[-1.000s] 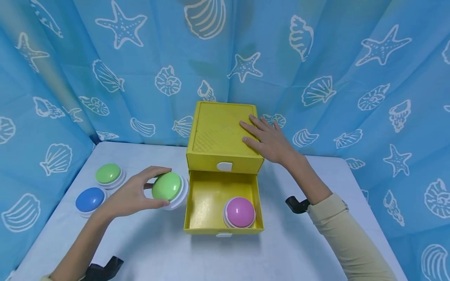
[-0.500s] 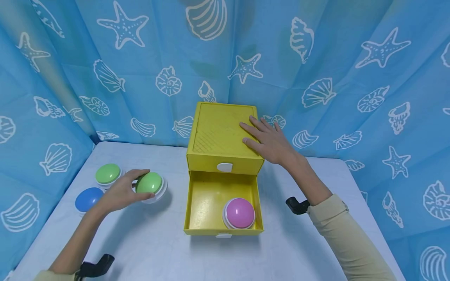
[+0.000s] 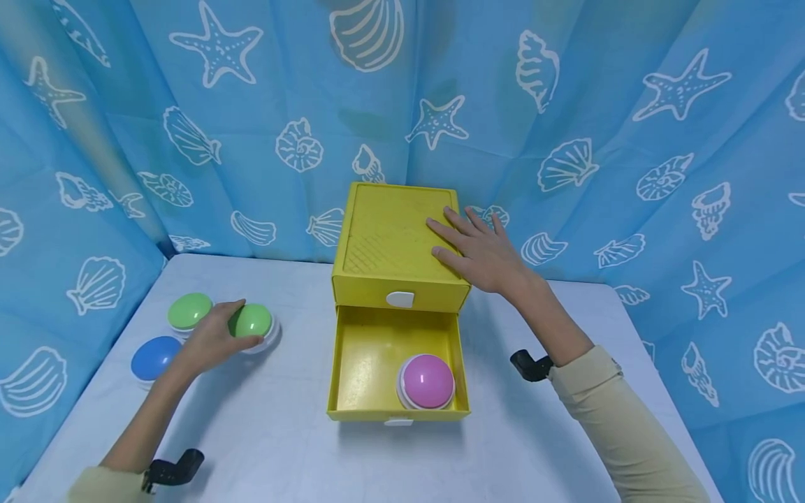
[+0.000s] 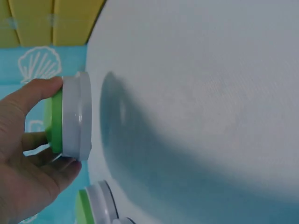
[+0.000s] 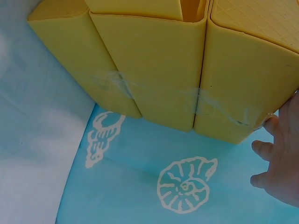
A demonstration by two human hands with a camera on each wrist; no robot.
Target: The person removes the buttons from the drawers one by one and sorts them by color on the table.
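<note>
My left hand holds a green push button with a white base between thumb and fingers. In the left wrist view the base of this button stands a little apart from its shadow, just over the white table. Beside that hand are a second green button and a blue button. My right hand rests with fingers spread on the top right edge of the yellow drawer unit. A pink button sits at the front right inside the pulled-out drawer.
A blue curtain with white shells hangs behind and at both sides of the white table. The upper drawer's white handle faces me. Clear tape runs across the yellow unit's side in the right wrist view.
My left hand has carried the green button leftward, away from the open drawer and down toward the table beside the other buttons. The right hand has stayed on the drawer unit.
</note>
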